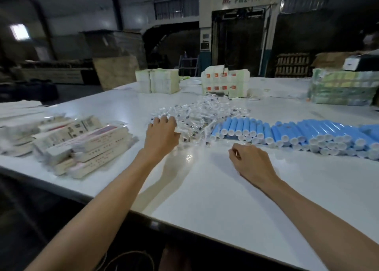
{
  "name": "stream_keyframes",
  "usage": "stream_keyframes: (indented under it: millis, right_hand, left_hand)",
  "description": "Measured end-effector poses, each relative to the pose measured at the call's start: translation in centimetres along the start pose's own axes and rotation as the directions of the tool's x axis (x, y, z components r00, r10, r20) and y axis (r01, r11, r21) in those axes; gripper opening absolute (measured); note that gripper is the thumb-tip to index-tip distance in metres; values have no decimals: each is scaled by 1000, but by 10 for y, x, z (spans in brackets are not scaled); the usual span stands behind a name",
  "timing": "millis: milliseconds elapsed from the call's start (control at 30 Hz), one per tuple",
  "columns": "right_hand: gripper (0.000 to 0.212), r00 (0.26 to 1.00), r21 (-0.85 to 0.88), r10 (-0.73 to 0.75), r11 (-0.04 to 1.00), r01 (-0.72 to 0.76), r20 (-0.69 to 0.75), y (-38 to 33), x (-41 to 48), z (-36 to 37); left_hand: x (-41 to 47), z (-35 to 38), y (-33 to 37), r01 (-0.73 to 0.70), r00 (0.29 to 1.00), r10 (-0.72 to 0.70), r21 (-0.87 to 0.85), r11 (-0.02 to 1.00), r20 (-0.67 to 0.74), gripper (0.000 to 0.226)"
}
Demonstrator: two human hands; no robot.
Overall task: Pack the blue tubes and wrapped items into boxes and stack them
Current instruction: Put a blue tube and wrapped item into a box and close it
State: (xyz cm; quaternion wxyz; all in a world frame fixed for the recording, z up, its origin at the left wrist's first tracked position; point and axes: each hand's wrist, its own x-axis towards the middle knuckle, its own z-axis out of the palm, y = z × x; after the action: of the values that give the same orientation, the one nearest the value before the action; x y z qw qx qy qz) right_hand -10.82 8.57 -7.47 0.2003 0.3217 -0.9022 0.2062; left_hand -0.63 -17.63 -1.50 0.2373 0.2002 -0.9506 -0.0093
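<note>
While the left grip [162, 135] is clutching the pile of wrapped items [196, 114], the right grip [251, 162] is resting clenched and empty on the surface [205, 199]. The blue tubes [287, 131] are lying just beyond it.

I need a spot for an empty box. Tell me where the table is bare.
Bare: the near table, from its front edge up to the piles, between the flat boxes and blue tubes; also the far-left strip before the stacks. Crowded: the middle band, wrapped items running into the tubes.
</note>
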Motion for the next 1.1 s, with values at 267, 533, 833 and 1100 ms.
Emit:
stream_keyframes:
  millis: [267,533,833,1100]
  right_hand:
    - [36,1000,123,23,992,-21,-15,3,1,0]
    - [39,999,183,37,982,-36,-2,1,0,-5]
    - [36,998,217,61,974,-59,0,2,0,-5]
    - [31,929,401,339,879,-258,-145,26,8,-18]
  left_hand:
    - [-7,-36,-136,413,906,-421,313,855,-45,59]
    - [-16,-39,-149,275,951,-305,593,757,-51,72]
    - [5,-55,-40,130,991,-131,-170,977,2,65]
    - [19,-24,70,185,969,105,-934,305,226,51]
